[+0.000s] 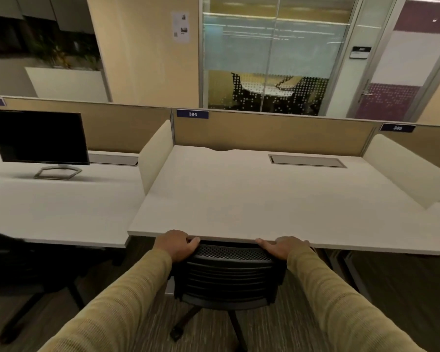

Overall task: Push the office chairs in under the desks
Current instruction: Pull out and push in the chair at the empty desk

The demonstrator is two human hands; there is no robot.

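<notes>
A black mesh-backed office chair point(229, 275) stands right in front of me, its backrest top touching the front edge of the white desk point(252, 199) labelled 384. The seat is hidden under the desktop. My left hand point(177, 245) grips the backrest's top left corner. My right hand point(282, 247) grips the top right corner. Both arms wear tan sleeves. A second dark chair point(23, 275) stands at the lower left, partly out from under the neighbouring desk point(61, 214).
A black monitor point(40, 138) stands on the left desk. Cream side screens point(156, 153) and a tan back partition point(272, 133) border desk 384. The chair's wheeled base point(178, 334) rests on striped carpet. Glass office walls lie beyond.
</notes>
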